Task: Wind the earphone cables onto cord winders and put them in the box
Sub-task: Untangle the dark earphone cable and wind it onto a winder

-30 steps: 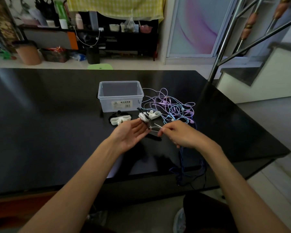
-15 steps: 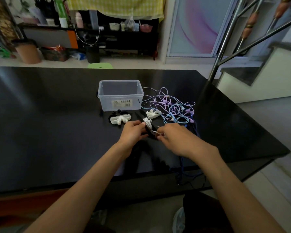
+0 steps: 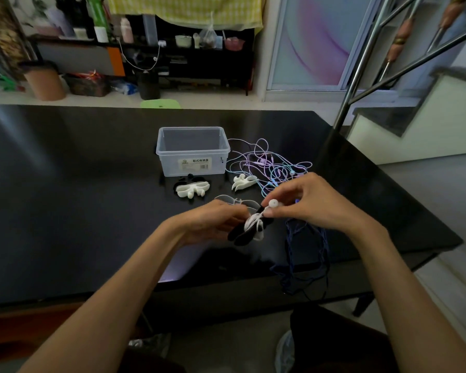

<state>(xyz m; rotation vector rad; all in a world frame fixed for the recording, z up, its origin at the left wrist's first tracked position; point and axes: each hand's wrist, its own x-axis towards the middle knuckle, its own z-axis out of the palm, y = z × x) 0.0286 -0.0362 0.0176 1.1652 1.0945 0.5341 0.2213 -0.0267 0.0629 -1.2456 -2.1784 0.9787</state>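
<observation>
Left hand (image 3: 215, 220) curled round black cord winder (image 3: 246, 232) wound with white cable; right hand (image 3: 311, 201) pinching white earbud (image 3: 273, 203) just above winder, over bench (image 3: 78, 197).

Bare forearms, no sleeves; dark trousers (image 3: 334, 343).

Against the frame from 1 second back, we see the left hand (image 3: 215, 222) no longer held palm-up with loose fingers: it is turned over and curled around the black cord winder (image 3: 246, 234), which now carries a fuller band of white cable (image 3: 253, 223). The right hand (image 3: 310, 203) has gone from pinching a taut strand to pinching the white earbud (image 3: 273, 203) at the winder's 1 o'clock end. A loose loop of cable (image 3: 236, 199) now shows at 12 o'clock of the left hand.
</observation>
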